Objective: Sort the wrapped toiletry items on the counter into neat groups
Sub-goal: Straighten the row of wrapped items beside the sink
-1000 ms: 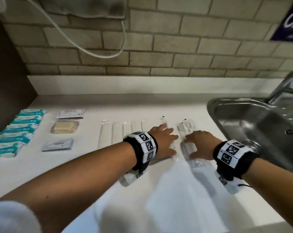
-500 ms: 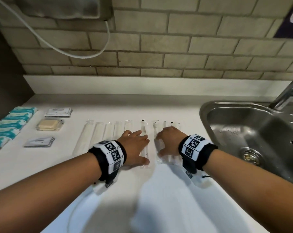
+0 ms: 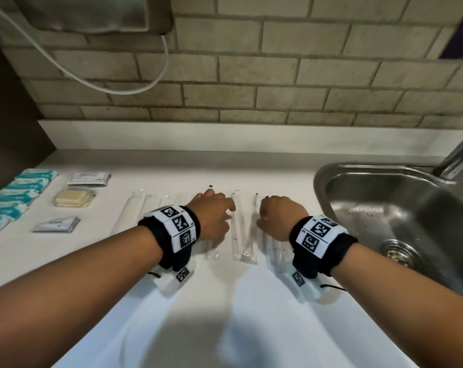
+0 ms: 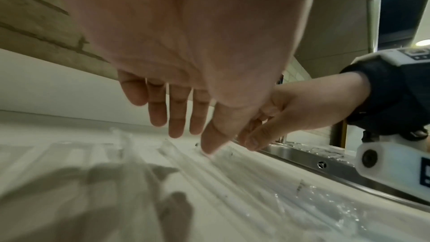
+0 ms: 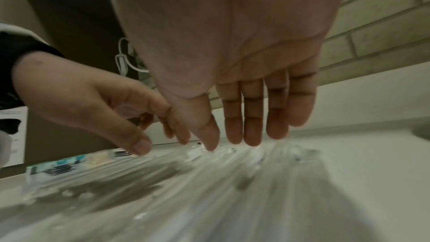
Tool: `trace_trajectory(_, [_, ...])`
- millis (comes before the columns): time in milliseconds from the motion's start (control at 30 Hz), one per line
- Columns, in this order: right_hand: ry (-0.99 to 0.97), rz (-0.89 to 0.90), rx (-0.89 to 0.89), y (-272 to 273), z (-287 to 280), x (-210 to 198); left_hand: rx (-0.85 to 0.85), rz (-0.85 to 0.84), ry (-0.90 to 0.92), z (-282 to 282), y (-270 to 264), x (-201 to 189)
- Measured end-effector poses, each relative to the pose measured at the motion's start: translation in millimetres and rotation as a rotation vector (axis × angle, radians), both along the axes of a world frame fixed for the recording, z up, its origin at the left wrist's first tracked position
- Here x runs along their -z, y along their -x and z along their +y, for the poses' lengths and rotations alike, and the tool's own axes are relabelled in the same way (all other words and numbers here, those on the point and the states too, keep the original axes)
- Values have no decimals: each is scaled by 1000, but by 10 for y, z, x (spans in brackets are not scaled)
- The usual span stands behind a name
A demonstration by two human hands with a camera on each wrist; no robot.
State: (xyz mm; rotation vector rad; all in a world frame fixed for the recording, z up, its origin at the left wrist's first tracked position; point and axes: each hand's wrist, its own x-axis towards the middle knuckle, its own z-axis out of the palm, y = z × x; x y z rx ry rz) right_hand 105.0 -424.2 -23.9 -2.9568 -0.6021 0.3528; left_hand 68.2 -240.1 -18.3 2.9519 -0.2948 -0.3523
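Note:
Several long clear-wrapped items point(image 3: 237, 229) lie side by side in a row on the white counter point(image 3: 251, 314). My left hand point(image 3: 211, 216) is palm down over the middle of the row with straight fingers point(image 4: 177, 120), and its thumb tip touches a wrapper point(image 4: 209, 181). My right hand point(image 3: 281, 216) hovers palm down over the row's right end, fingers point(image 5: 251, 117) straight, thumb tip on a wrapper point(image 5: 209, 181). Neither hand grips anything. The wrappers under both palms are hidden in the head view.
At the left lie teal packets point(image 3: 15, 197), a white sachet stack point(image 3: 89, 178), a beige stack point(image 3: 75, 198) and a grey-white stack point(image 3: 57, 224). A steel sink point(image 3: 318, 187) with a tap point(image 3: 461, 152) is right of the row. A brick wall stands behind.
Both hands have slid left along the counter, away from the sink, staying palm down over the clear wrappers. The wrappers by the sink now lie closer to the row.

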Motion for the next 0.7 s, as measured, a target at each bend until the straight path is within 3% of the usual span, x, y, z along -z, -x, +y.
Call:
trace_trajectory(100, [12,57,115,-81,-173,-9,-105,-10,108,-197,-195,51])
trace_trajectory(300, [-100,198,229,-78,-302,121,-241,97,-14,-505,-391,198])
trace_trajectory(700, [-105,204,291,-257,-298,150,-360,88,34,-451,-440,231])
